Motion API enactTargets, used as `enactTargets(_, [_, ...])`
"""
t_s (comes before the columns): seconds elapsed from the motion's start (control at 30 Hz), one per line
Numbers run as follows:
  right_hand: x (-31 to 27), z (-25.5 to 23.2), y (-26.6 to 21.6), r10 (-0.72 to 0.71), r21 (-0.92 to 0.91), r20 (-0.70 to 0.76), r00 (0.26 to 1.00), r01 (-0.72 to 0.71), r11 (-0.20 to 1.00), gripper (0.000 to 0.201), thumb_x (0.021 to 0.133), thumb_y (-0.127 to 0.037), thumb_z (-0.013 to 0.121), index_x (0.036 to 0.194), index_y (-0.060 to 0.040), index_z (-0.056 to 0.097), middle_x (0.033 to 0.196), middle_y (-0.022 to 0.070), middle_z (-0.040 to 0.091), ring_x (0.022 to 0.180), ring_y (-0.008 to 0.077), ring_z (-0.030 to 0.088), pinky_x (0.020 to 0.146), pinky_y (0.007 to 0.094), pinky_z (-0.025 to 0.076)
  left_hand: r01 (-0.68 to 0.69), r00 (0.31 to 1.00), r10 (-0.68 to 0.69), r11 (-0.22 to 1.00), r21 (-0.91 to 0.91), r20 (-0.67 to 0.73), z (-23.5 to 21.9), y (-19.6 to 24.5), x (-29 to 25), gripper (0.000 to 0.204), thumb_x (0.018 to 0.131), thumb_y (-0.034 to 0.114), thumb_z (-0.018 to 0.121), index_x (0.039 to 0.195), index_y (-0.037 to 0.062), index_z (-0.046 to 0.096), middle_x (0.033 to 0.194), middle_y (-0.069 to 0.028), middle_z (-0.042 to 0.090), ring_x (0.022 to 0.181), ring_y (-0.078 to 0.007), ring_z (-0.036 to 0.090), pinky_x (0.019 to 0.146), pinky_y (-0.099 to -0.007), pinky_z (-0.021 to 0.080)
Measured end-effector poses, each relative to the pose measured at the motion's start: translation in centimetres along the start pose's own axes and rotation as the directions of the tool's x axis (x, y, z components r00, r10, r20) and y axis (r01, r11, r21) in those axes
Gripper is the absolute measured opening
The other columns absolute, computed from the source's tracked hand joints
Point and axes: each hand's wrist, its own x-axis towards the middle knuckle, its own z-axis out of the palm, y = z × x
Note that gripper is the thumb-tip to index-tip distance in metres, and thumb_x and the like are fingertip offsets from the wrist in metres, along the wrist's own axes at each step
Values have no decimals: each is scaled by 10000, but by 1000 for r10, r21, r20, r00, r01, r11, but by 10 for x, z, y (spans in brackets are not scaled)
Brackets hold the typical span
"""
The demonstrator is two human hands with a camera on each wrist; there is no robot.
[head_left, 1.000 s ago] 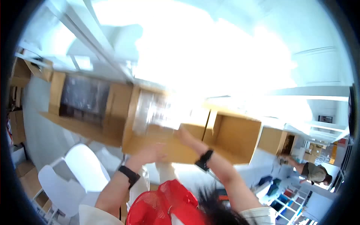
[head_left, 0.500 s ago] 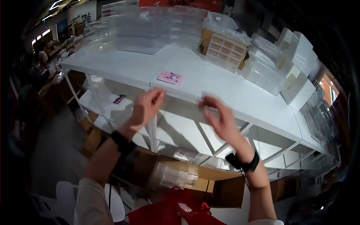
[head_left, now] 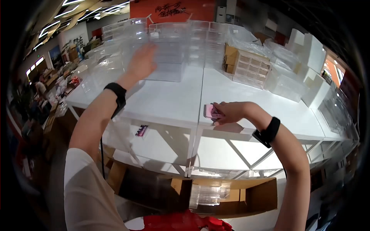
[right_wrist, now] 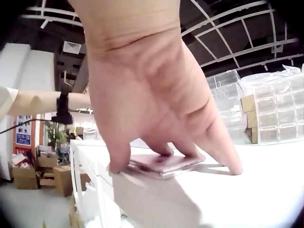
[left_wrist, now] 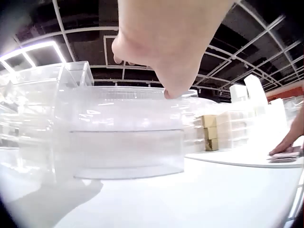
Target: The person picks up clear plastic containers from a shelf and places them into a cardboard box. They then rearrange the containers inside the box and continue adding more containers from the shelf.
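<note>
My right hand (head_left: 233,112) grips a small stack of pink cards (head_left: 210,111) lying at the white table's (head_left: 173,104) front edge. In the right wrist view, the thumb and fingers of the right hand (right_wrist: 152,104) stand around the flat pink stack (right_wrist: 164,164), tips down at the tabletop. My left hand (head_left: 142,63) is raised in front of a clear plastic drawer box (head_left: 165,57), its fingers relaxed. The left wrist view has the left hand (left_wrist: 166,42) above the clear box (left_wrist: 128,152); whether it touches the box I cannot tell.
Clear organizers (head_left: 208,46) line the table's back, with a small multi-drawer unit (head_left: 252,69) and white boxes (head_left: 312,50) at the right. A small dark and pink sign (head_left: 142,131) lies on the shelf below. Open cardboard boxes (head_left: 262,196) stand at the front.
The view has swung from the floor boxes up to the table. My left hand has moved up and left toward the clear box; my right hand has come down onto the pink stack.
</note>
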Motion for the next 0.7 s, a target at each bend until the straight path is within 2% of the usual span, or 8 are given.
enactTargets(0.13, [-1, 28, -20, 242, 111, -227, 943, -222, 969, 714, 868, -579, 384, 1391, -111, 250, 1352, 207, 332, 1177, 473, 365, 947, 536, 328, 7, 999, -12, 994, 108, 47, 41, -68, 29, 695, 719, 268, 669, 1305, 39, 374, 1342, -164, 382, 1202, -330, 401, 1002, -430, 329])
enactTargets(0.2, [-2, 45, -25, 284, 116, -390, 876, -259, 959, 702, 877, -574, 361, 1390, -108, 250, 1397, 179, 283, 1188, 507, 324, 946, 593, 292, 60, 971, -65, 998, 27, 230, 48, -79, 34, 698, 717, 307, 673, 1304, 58, 389, 1319, -155, 405, 1195, -318, 408, 986, -428, 339])
enactTargets(0.23, [-2, 52, -27, 293, 133, -485, 824, -262, 956, 645, 880, -519, 405, 1373, -119, 294, 1379, 153, 330, 1223, 462, 305, 941, 627, 252, 92, 943, -86, 996, -5, 321, 45, -79, 38, 699, 716, 327, 675, 1303, 67, 397, 1308, -150, 416, 1191, -312, 411, 978, -427, 344])
enactTargets(0.33, [5, 62, -24, 320, 200, -603, 731, -250, 947, 610, 862, -495, 450, 1335, -119, 369, 1340, 157, 385, 1232, 391, 334, 948, 596, 258, 71, 933, -96, 994, 84, 346, 29, -63, 40, 718, 679, 331, 714, 1295, 105, 423, 1220, -120, 470, 1156, -289, 431, 942, -410, 362])
enactTargets(0.37, [10, 66, -22, 341, 257, -665, 664, -225, 940, 570, 837, -466, 503, 1277, -107, 451, 1293, 145, 446, 1219, 323, 380, 948, 571, 263, 53, 940, -87, 993, 109, 330, 25, -61, 39, 731, 664, 328, 728, 1294, 114, 425, 1195, -108, 476, 1142, -282, 436, 931, -403, 367])
enactTargets(0.53, [17, 71, -19, 376, 340, -753, 539, -170, 925, 485, 816, -408, 565, 1165, -70, 545, 1221, 123, 517, 1123, 306, 478, 946, 472, 314, -15, 965, -25, 989, 147, 262, 14, -61, 26, 728, 611, 295, 777, 1246, 121, 465, 1141, -85, 473, 1118, -269, 438, 915, -399, 371])
enactTargets(0.63, [16, 69, -19, 361, 354, -772, 523, -117, 928, 457, 804, -377, 589, 1140, -69, 563, 1159, 117, 562, 1098, 288, 501, 935, 402, 348, -61, 996, 62, 998, -13, 59, 26, -75, 20, 709, 619, 263, 769, 1233, 114, 446, 1175, -98, 450, 1132, -290, 429, 943, -417, 355])
enactTargets(0.7, [18, 71, -16, 366, 363, -770, 523, -113, 925, 458, 805, -379, 587, 1140, -67, 564, 1159, 115, 562, 1099, 289, 499, 940, 403, 347, -57, 980, 115, 945, -321, 164, 43, -104, 36, 740, 612, 258, 765, 1245, 116, 410, 1224, -109, 427, 1156, -302, 414, 966, -435, 334])
